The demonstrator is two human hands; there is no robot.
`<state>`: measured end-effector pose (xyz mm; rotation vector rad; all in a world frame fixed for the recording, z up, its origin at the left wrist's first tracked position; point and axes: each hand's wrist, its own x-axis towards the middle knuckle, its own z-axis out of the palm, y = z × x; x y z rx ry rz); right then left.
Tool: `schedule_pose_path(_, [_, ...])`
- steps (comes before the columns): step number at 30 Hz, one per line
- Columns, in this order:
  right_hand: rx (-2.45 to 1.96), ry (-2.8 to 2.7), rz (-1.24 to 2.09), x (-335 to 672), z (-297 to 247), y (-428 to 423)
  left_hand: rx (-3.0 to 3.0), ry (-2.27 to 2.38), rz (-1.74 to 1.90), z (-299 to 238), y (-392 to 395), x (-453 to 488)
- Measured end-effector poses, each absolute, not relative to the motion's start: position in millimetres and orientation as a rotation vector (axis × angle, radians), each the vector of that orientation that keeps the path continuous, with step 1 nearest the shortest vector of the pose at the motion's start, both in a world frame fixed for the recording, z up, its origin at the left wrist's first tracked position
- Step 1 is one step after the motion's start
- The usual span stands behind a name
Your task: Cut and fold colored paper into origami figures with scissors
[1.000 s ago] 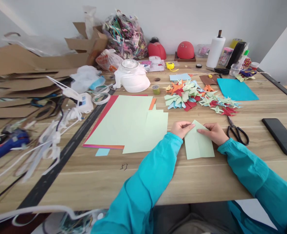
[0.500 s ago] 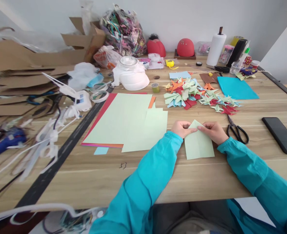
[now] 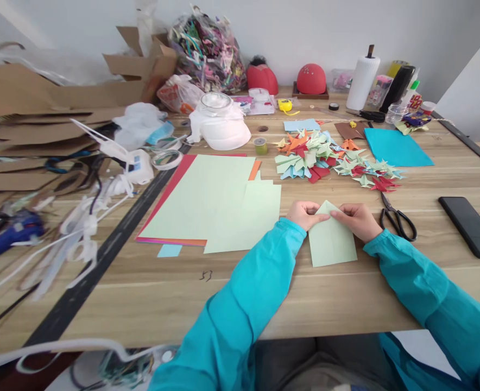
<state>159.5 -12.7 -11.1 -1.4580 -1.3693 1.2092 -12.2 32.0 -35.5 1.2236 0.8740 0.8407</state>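
Note:
A pale green sheet of paper [image 3: 333, 241] lies at the table's front right, its far end brought to a point. My left hand [image 3: 305, 215] pinches it on the left side near that point. On the other side my right hand [image 3: 357, 220] grips it too, and the two thumbs nearly meet at the middle. Just right of my right hand lie black-handled scissors [image 3: 398, 220]. Beyond my hands sits a heap of folded paper pieces [image 3: 313, 155] in green, red, orange and blue.
Left of my hands is a stack of coloured paper sheets [image 3: 207, 198], pale green on top. A black phone [image 3: 470, 225] lies at the right. Blue paper [image 3: 398, 146], a thread spool [image 3: 260, 145] and a tape measure [image 3: 284, 105] are farther back. A glue gun [image 3: 12, 236] lies among clutter at left.
My hands keep the same pinch on the paper. Its lower right corner has shifted slightly left, and the sheet looks flatter. The view has moved a little.

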Motion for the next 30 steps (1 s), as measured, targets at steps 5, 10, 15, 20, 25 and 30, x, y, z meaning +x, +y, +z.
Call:
schedule_pose_path(5, [-1.470, -1.361, 1.200, 159.3, -10.2, -12.9, 1.226, 0.881, 0.842, -34.9, 31.7, -11.7])
schedule_pose_path(10, [-1.475, -1.379, 1.181, 159.2, -8.8, -12.6, 1.297, 0.967, 0.885, -35.7, 32.6, -10.4])
schedule_pose_path(15, [-1.493, -1.479, 1.128, 158.5, -5.9, -13.0, 1.312, 1.015, 0.986, -37.7, 34.0, -9.1])
schedule_pose_path(20, [-1.490, -1.515, 1.189, 156.6, -5.5, -14.0, 1.348, 1.040, 0.967, -35.4, 32.2, -9.3])
schedule_pose_path(25, [-1.447, -1.596, 1.153, 154.2, -6.3, -14.1, 1.356, 1.010, 0.930, -35.3, 32.6, -8.6])
schedule_pose_path(30, [-1.437, -1.607, 1.153, 153.3, -6.0, -15.3, 1.391, 0.976, 0.897, -33.9, 34.9, -7.9])
